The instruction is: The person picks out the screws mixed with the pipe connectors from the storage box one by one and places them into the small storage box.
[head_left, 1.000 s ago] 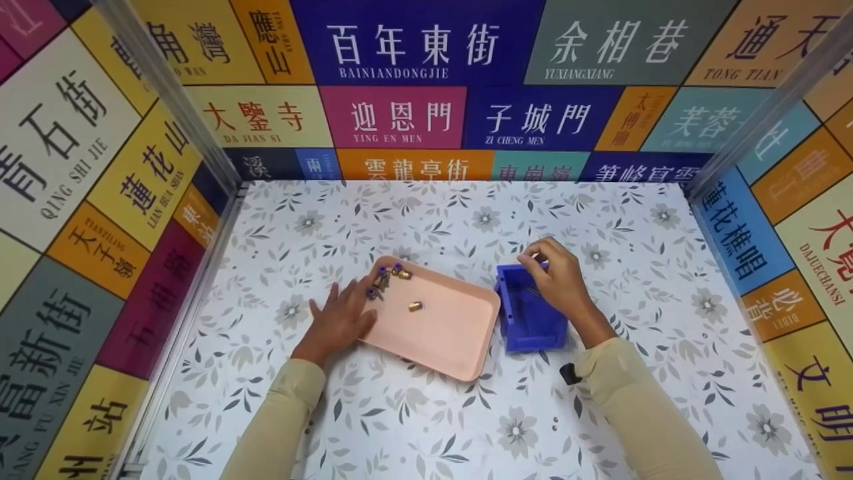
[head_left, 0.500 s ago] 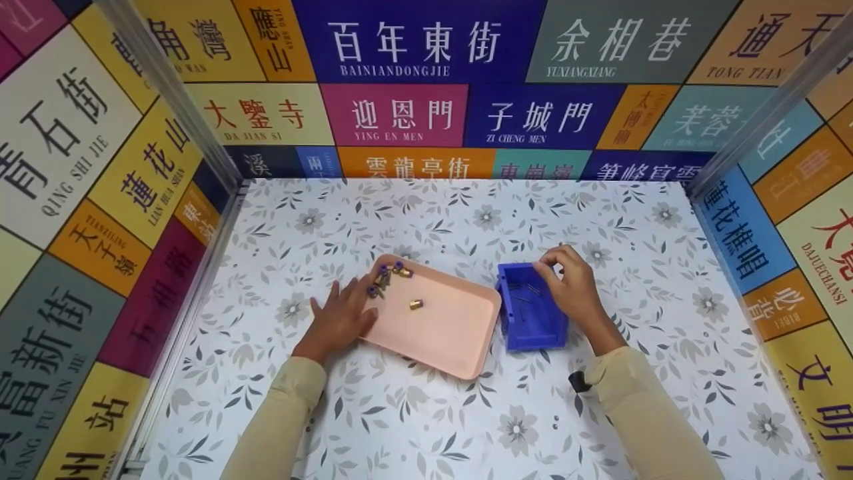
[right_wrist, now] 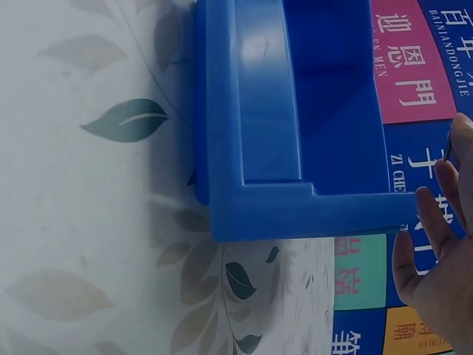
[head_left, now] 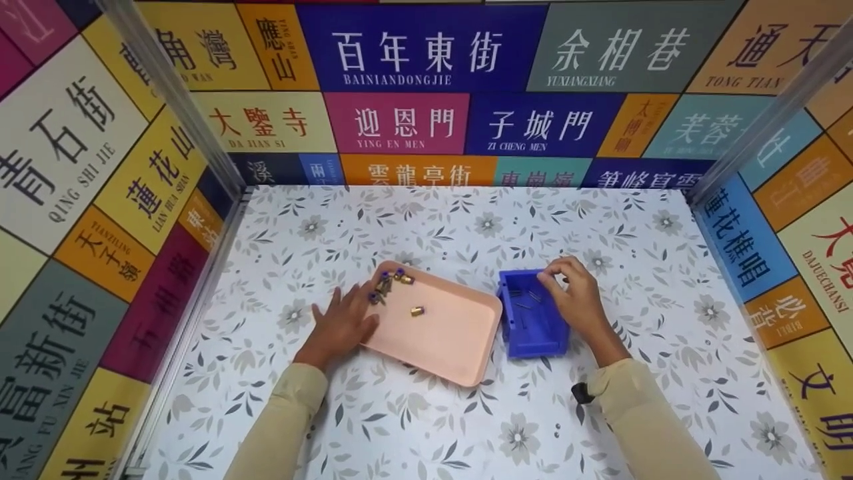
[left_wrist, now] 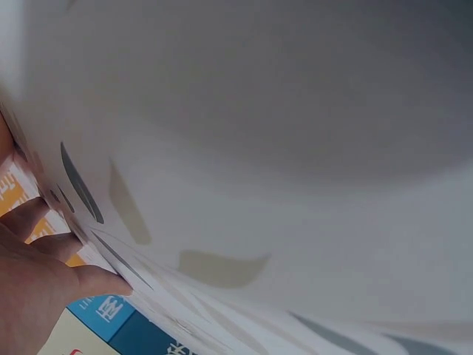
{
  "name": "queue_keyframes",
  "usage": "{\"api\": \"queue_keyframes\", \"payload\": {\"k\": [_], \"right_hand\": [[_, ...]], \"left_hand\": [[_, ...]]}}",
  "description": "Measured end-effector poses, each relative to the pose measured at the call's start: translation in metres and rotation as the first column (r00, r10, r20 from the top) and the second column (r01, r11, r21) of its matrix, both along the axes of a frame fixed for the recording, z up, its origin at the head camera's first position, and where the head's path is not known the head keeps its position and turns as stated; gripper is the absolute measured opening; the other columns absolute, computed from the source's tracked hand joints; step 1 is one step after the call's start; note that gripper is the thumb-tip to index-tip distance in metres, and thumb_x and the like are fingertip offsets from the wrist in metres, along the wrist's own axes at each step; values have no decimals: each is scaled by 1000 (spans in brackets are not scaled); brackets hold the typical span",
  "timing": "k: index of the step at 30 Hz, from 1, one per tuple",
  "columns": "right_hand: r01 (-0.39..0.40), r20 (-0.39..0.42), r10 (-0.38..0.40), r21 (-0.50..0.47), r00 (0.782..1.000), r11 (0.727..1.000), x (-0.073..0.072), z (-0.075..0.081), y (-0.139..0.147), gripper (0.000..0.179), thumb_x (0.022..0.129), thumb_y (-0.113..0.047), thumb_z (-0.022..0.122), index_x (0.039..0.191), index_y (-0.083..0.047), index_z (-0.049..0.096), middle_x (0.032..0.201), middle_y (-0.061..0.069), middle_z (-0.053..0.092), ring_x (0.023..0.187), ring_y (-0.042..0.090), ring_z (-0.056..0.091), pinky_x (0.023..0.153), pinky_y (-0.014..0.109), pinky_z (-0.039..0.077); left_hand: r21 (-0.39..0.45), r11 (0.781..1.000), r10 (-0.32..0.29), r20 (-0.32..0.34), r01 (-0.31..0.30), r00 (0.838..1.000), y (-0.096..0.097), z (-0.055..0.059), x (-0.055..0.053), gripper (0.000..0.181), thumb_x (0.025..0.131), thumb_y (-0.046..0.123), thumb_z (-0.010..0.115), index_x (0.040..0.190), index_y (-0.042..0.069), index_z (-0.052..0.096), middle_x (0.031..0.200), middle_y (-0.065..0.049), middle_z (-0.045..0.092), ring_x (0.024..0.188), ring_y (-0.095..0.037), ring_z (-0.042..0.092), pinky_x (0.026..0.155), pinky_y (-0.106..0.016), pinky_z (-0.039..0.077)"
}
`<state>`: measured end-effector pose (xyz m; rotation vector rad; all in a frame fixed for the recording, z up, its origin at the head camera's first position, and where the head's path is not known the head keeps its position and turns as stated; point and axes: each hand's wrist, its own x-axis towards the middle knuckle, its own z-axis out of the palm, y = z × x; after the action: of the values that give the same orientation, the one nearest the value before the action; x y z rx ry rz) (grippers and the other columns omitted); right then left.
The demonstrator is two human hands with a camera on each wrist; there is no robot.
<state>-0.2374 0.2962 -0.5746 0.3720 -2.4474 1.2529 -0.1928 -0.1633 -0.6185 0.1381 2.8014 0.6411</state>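
My left hand (head_left: 338, 325) rests with spread fingers on the left edge of a peach-coloured tray (head_left: 446, 347). Several small brass-coloured pieces with purple-blue ends cluster in the tray's far left corner, and one brass piece (head_left: 417, 311) lies alone nearer the middle. Right of the tray stands a blue plastic bin (head_left: 538, 348) with several thin metal pins (head_left: 523, 305) on its floor. Over the bin's right rim, my right hand (head_left: 578, 297) pinches a thin dark pin (right_wrist: 448, 142) between thumb and forefinger, mostly hidden by the fingertips. Its other fingers are at the bin's rim in the right wrist view.
A white tabletop (head_left: 426, 427) with a leaf and flower print lies under everything. Walls of coloured sign panels (head_left: 426, 47) enclose it at the back and both sides. The tray's right edge is close beside the bin.
My right hand has moved right and slightly nearer, from over the bin's far end to its right rim, uncovering the pins inside. The left hand and the tray stay in place.
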Motion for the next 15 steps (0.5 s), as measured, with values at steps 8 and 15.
{"api": "queue_keyframes", "payload": {"k": [8, 15], "right_hand": [[3, -2, -3, -43, 1000, 999, 3, -4, -2, 10, 92, -11, 76, 88, -4, 71, 101, 7, 66, 97, 5, 57, 81, 17, 42], [13, 2, -13, -31, 1000, 999, 4, -1, -1, 10, 92, -11, 77, 88, -4, 72, 102, 8, 67, 97, 0, 57, 81, 18, 42]], "left_hand": [[-6, 1000, 0, 2, 0, 1000, -1, 0, 3, 70, 105, 57, 38, 164, 41, 4, 173, -5, 14, 158, -44, 1, 112, -82, -6], [-16, 1000, -27, -7, 27, 1000, -3, 1, 1, 69, 105, 57, 38, 165, 39, 6, 172, -6, 17, 158, -45, 3, 112, -83, -3]]}}
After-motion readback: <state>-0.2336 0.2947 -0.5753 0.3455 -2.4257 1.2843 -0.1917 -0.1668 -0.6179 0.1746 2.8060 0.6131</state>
